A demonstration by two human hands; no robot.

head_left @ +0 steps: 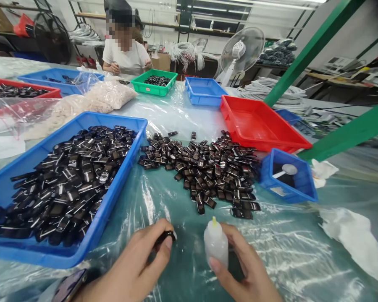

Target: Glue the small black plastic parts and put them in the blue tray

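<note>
Between the thumb and fingers of my left hand [145, 256] is a small black plastic piece [171, 236], mostly hidden, with a pale spot at its end. My right hand [244, 266] is wrapped round a translucent white squeeze bottle [216, 243] with a yellowish tip, held upright. Beyond both hands lies a loose pile of small glossy black plastic pieces [204, 163] on the plastic-covered table. More black pieces [72, 180] fill a large blue tray [113, 205] to the left of my left hand.
Right of the pile stand a small blue bin [290, 193] with a white scoop [285, 171] and a red tray [255, 119]. White tissue [359, 239] lies at the right, near green posts [343, 130]. Across the table sits a person [124, 54] behind a green tray [154, 86].
</note>
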